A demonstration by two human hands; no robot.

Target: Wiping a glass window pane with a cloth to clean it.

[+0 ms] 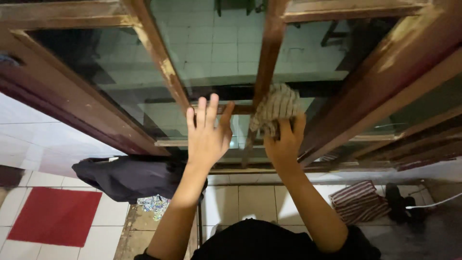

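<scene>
**Cloth pressed to the window frame**

We press our right hand (pixel 284 144) against a checked cloth (pixel 275 111), its fingers closed over the cloth's lower edge, holding it bunched against the wooden window frame (pixel 267 62) where the upright bar meets the glass pane (pixel 211 48). Our left hand (pixel 207 135) lies flat on the glass just beside it, fingers spread wide and holding nothing. Below, a dark garment (pixel 127 175) hangs near the sill, a red mat (pixel 55 215) lies on the tiled floor (pixel 255 200), and a striped cloth (pixel 358 202) lies to the right.
</scene>
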